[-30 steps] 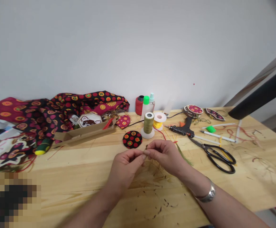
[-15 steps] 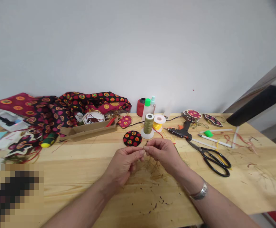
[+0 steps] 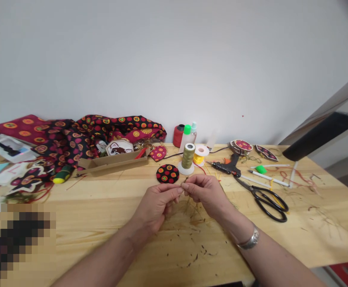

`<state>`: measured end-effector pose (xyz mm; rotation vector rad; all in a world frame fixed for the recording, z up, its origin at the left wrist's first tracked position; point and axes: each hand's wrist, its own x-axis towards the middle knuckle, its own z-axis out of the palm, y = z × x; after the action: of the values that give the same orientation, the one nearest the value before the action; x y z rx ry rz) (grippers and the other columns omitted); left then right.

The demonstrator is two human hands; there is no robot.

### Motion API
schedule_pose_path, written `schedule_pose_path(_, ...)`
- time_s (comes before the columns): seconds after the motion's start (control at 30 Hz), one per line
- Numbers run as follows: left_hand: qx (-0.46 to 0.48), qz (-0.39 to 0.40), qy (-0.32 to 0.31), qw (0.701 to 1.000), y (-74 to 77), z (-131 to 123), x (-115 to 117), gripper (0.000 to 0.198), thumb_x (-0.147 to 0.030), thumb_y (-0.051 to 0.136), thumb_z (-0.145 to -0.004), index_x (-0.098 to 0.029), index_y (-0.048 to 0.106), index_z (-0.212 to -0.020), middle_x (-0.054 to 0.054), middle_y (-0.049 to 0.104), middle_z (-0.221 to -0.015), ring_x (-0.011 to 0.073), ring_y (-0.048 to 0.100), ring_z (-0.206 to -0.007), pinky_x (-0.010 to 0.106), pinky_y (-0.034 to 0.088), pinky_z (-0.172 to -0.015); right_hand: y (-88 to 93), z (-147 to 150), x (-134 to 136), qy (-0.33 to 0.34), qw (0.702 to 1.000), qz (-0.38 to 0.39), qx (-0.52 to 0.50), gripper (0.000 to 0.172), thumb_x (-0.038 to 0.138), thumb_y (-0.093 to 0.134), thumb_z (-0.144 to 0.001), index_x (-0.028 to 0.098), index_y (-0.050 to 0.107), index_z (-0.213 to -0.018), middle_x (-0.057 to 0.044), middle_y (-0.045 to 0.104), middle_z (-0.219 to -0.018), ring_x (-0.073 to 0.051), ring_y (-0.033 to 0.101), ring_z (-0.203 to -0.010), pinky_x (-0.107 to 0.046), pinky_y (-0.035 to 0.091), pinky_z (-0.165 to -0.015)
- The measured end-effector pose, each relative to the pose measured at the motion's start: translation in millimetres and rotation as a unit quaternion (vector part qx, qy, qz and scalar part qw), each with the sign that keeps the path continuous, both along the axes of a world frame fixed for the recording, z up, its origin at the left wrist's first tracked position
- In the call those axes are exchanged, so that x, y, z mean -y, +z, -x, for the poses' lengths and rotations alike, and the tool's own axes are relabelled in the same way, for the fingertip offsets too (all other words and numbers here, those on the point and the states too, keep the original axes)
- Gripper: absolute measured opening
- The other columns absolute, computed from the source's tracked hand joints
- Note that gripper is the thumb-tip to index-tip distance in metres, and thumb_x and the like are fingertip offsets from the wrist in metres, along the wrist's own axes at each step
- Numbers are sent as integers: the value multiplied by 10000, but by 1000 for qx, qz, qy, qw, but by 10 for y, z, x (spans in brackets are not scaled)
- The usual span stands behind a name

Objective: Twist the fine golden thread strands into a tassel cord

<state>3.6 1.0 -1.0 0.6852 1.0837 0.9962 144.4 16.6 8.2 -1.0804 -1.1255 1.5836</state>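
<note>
My left hand (image 3: 158, 203) and my right hand (image 3: 205, 193) meet fingertip to fingertip above the wooden table. Both are closed in a pinch on what looks like fine olive thread (image 3: 186, 180), mostly hidden by the fingers. Thin loose strands (image 3: 193, 207) show beneath the right hand. Just beyond the left fingers lies a round black fabric patch (image 3: 168, 174) with red and yellow motifs. Behind the hands an olive thread spool (image 3: 188, 156) stands upright, beside a yellow cord spool (image 3: 201, 151).
To the right lie black-handled scissors (image 3: 271, 201), a glue gun (image 3: 229, 165) and a white pen (image 3: 269, 177). Patterned cloth (image 3: 81, 135) is heaped at the back left behind a cardboard tray (image 3: 114, 164). Bottles (image 3: 187, 137) stand near the wall.
The view has shifted very slightly. Both hands keep the same pinch, and nothing on the table has visibly moved.
</note>
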Motion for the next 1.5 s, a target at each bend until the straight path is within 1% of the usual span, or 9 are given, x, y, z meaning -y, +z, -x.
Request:
schedule_pose_path(0.27, -2, 17, 11, 1000, -10, 0, -1, 151, -243, 692, -578, -118, 649, -650, -98, 293, -394, 20, 217, -368, 182, 141, -368, 2, 10, 15, -10, 997, -31, 67, 163, 271, 684, -616, 131, 603, -592, 41, 523, -502, -37, 354, -424, -191, 266, -414)
schedule_pose_path(0.63, 1, 12, -7, 1000, -19, 20, -18, 178, -271, 695, -594, -121, 639, -672, -98, 297, -404, 24, 207, -374, 189, 135, -367, -48, -33, 5, 51, 999, -2, -4, 262, 362, 596, -727, 117, 597, -636, 18, 528, -534, -23, 314, -404, -183, 191, -390)
schedule_pose_path(0.77, -3, 13, -11, 1000, -7, 20, -16, 181, -264, 693, -595, -115, 641, -683, -100, 292, -409, 22, 203, -377, 183, 143, -371, -62, -49, -17, 53, 998, -10, 26, 215, 329, 615, -714, 128, 586, -644, 30, 510, -540, -28, 325, -422, -185, 219, -406)
schedule_pose_path(0.87, -4, 16, -11, 1000, -14, 22, -22, 182, -263, 697, -590, -115, 640, -680, -98, 296, -413, 21, 204, -381, 178, 147, -371, -53, -82, -37, 77, 992, -63, 79, 153, 282, 565, -753, 143, 616, -712, 28, 521, -579, -46, 368, -474, -191, 282, -455)
schedule_pose_path(0.97, -4, 16, -5, 1000, -37, 35, -37, 181, -271, 700, -592, -124, 636, -677, -102, 287, -407, 22, 188, -376, 179, 141, -367, -28, -122, -44, 100, 969, -153, 164, 147, 221, 511, -784, 160, 638, -744, 3, 582, -674, -84, 468, -599, -212, 364, -569)
schedule_pose_path(1.1, -5, 10, 14, 1000, -46, 56, -53, 180, -274, 706, -590, -135, 638, -682, -105, 282, -397, 24, 189, -369, 178, 147, -364, -11, -154, -38, 80, 931, -241, 261, 151, 205, 501, -791, 181, 649, -799, -17, 631, -787, -128, 534, -727, -243, 400, -677)
schedule_pose_path(1.27, -41, -15, 50, 998, -13, 51, -56, 168, -272, 708, -582, -129, 639, -638, -70, 414, -426, 24, 275, -376, 174, 165, -367, 3, -139, 2, 34, 907, -245, 340, 200, 268, 488, -804, 173, 613, -680, 2, 565, -591, -112, 457, -555, -225, 347, -510)
schedule_pose_path(1.4, -53, -53, 69, 995, 20, 26, -66, 141, -257, 686, -613, -122, 651, -624, -19, 559, -521, 24, 330, -405, 168, 192, -375, 32, -66, 119, 26, 902, -273, 333, 222, 265, 448, -832, 174, 593, -691, 0, 572, -592, -101, 459, -522, -215, 327, -481)
schedule_pose_path(1.5, -5, -26, 74, 997, 23, 22, -73, 124, -224, 694, -600, -119, 651, -653, -15, 578, -534, 16, 313, -397, 156, 190, -373, -6, 1, 211, 45, 830, -372, 413, 206, 210, 412, -848, 170, 576, -730, -22, 597, -646, -111, 495, -561, -233, 335, -538)
